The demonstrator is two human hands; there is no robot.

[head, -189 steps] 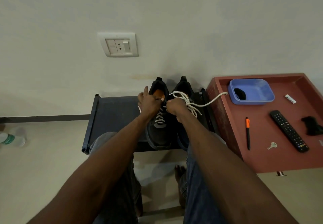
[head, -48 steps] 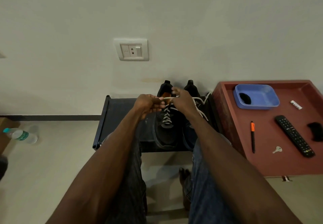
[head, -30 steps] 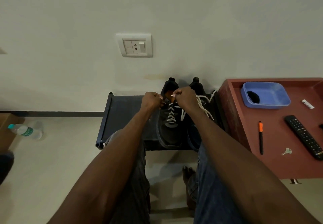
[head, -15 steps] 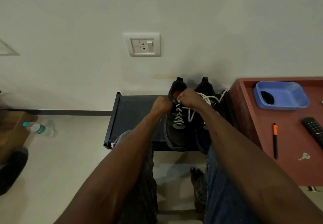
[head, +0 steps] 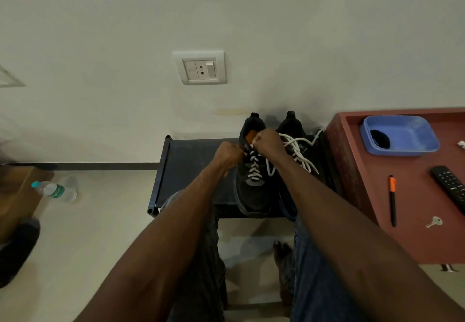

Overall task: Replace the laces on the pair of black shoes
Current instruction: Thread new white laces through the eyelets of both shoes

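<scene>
Two black shoes stand side by side on a low black rack (head: 191, 170) against the wall. The left shoe (head: 254, 196) has a white lace (head: 254, 170) criss-crossed up its front. My left hand (head: 227, 154) is curled at that shoe's left side near the top eyelets, apparently pinching a lace end. My right hand (head: 269, 143) is fisted over the tongue and grips the lace's other end. The right shoe (head: 292, 125) is mostly hidden behind my right arm; a loose white lace (head: 299, 153) lies piled across it.
A red-brown table (head: 412, 196) at the right carries a blue tray (head: 400, 135), an orange-capped pen (head: 392, 201), a remote (head: 450, 186) and a key (head: 433, 221). A water bottle (head: 54, 191) lies on the floor at left. A wall socket (head: 200, 67) is above the shoes.
Both hands stayed at the top of the left shoe, drawing closer together over the upper eyelets. The view shifted to the left, so the red table slid toward the right edge.
</scene>
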